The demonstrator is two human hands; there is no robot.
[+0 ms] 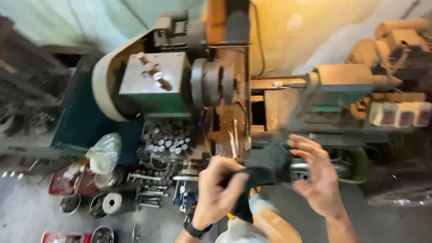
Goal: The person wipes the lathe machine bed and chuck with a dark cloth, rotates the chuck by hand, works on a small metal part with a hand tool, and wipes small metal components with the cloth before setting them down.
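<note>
My left hand (219,186) is closed on a dark cloth or glove (266,167), pinching its edge in front of a green metal lathe (180,85). A black band sits on that wrist. My right hand (317,173) is held beside the cloth with its fingers spread, its fingertips at or near the cloth's right edge. The lathe's round chuck (211,83) and its tailstock (335,85) lie just beyond both hands. The picture is blurred by motion.
A tray of several short metal cylinders (168,137) sits below the lathe head. A knotted plastic bag (104,154), tape roll (111,203), small tins and loose tools crowd the left floor. Dusty sacks (396,36) are stacked at the far right.
</note>
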